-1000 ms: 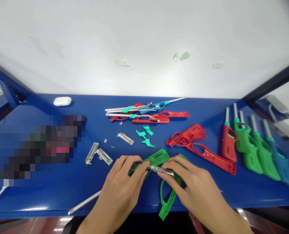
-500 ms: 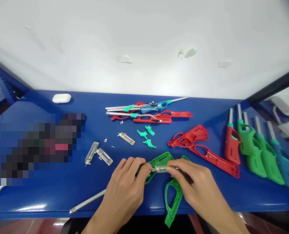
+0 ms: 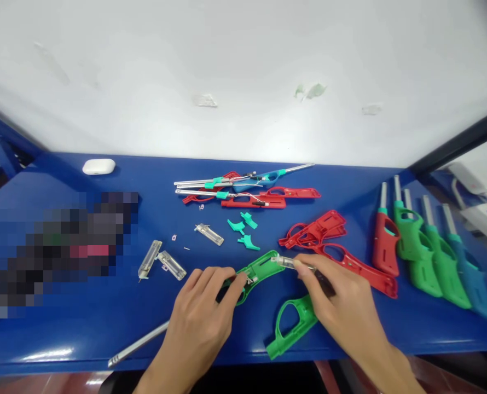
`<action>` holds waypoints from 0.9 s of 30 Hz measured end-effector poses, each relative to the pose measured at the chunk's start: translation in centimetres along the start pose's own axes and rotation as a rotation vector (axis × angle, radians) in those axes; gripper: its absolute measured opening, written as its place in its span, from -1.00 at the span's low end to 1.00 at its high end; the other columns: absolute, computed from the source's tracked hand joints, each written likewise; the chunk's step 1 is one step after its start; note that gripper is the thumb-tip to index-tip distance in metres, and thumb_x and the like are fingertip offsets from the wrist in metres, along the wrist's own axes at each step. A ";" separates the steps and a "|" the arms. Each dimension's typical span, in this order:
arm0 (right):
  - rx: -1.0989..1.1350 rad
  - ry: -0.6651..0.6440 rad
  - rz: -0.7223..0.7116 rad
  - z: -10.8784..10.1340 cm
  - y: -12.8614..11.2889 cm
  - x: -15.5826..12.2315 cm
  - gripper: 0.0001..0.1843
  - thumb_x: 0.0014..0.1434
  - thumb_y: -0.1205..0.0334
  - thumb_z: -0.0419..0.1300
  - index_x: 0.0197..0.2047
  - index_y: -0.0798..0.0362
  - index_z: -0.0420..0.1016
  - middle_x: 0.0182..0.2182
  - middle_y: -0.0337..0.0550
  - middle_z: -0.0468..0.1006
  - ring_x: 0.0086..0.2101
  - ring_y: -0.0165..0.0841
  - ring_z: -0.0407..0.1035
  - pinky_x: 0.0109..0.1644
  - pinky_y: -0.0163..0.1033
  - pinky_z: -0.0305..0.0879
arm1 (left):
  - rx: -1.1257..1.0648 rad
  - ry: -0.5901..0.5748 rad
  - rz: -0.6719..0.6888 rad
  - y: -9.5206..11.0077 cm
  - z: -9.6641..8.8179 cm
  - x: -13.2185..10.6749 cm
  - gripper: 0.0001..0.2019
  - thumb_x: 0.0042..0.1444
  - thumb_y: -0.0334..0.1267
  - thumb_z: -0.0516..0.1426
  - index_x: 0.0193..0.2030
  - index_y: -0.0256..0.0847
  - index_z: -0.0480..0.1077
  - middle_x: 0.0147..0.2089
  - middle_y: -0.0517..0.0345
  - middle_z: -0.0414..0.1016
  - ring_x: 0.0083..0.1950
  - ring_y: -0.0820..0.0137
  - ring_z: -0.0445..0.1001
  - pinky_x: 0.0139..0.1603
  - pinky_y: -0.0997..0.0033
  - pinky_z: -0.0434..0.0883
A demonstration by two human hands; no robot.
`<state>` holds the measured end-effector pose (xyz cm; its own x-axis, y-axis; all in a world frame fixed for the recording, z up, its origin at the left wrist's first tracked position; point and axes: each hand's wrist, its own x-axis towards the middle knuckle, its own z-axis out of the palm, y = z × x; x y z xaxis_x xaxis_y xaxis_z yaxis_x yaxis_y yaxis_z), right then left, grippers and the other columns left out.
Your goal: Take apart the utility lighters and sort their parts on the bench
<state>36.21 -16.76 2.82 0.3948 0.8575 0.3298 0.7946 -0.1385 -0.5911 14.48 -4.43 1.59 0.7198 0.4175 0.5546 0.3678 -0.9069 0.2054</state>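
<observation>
My left hand (image 3: 200,312) is closed on the end of a green lighter shell half (image 3: 260,269) that lies on the blue table (image 3: 83,334). My right hand (image 3: 342,312) pinches a small clear metal-tipped gas tube (image 3: 287,262) at the far end of that shell. A second green shell half (image 3: 290,328) lies under my right hand near the table's front edge.
Red shell halves (image 3: 329,246) lie to the right of the hands. Finished red, green and blue lighters (image 3: 424,246) are lined up at far right. Metal nozzle assemblies and red shells (image 3: 243,191), teal triggers (image 3: 243,230), clear tubes (image 3: 161,262), a metal rod (image 3: 139,345) and a white case (image 3: 98,166) lie around.
My right hand has lifted the clear tube off the middle of the green shell and carried it to the shell's far right end. The loose green shell half has swung flatter.
</observation>
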 end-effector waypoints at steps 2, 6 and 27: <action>0.007 0.007 0.006 -0.2 -0.5 0.1 -0.82 0.51 0.16 0.17 -0.10 -0.04 0.59 -0.24 -0.27 0.72 -0.31 -0.30 0.63 -0.09 -0.27 0.52 | 0.006 0.027 0.017 0.1 -0.1 0.1 -0.72 0.36 -0.61 0.12 0.07 -0.26 0.53 -0.11 0.04 0.60 -0.13 0.24 0.54 -0.08 0.21 0.38; 0.100 -0.075 0.020 -0.9 -2.0 0.6 -0.76 0.53 0.11 0.14 -0.17 -0.05 0.58 -0.31 -0.28 0.68 -0.40 -0.32 0.56 -0.22 -0.28 0.47 | -0.034 0.103 -0.007 0.5 -0.3 0.2 -0.71 0.37 -0.48 0.22 0.20 -0.32 0.47 -0.08 0.01 0.59 -0.06 0.22 0.53 -0.03 0.18 0.43; 0.201 -0.500 -0.008 0.9 -5.7 1.9 -0.69 0.57 -0.03 0.07 -0.15 -0.18 0.57 -0.36 -0.38 0.61 -0.42 -0.35 0.46 -0.21 -0.26 0.39 | -0.337 0.156 -0.216 -0.3 -4.0 -1.5 -0.80 0.35 -0.53 0.20 -0.03 -0.18 0.57 -0.12 0.11 0.62 -0.12 0.40 0.59 -0.08 0.35 0.57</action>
<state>32.05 -13.94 6.16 0.0824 0.9962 -0.0271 0.6733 -0.0757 -0.7355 10.94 -5.01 3.87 0.5402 0.6097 0.5800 0.2683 -0.7781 0.5680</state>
